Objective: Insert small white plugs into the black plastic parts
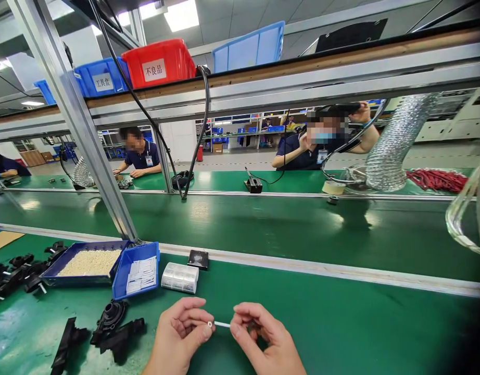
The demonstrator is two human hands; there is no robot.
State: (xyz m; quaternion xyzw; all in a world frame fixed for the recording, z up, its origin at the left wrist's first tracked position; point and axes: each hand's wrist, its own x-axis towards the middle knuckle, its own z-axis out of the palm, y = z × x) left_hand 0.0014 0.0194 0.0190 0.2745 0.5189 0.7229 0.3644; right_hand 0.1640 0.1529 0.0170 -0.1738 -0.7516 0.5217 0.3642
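My left hand [181, 333] pinches a small cream ring-shaped piece [210, 324] between thumb and fingertips. Thumb and fingers of my right hand [263, 333] are closed on a thin white rod [222, 324], whose left end meets the ring-shaped piece; whether it sits inside the hole is hard to tell. Beyond my hands lies a roll of silvery labels [180, 277]. To its left, a blue tray [158, 260] holds white rods, and a darker blue bin [78, 282] holds many small cream pieces.
Black plastic parts [121, 336] lie at the left on the green table [353, 333]. A small black square [198, 259] sits near the white ledge [302, 267]. A metal post [87, 135] rises at left. Two people face this way across the bench.
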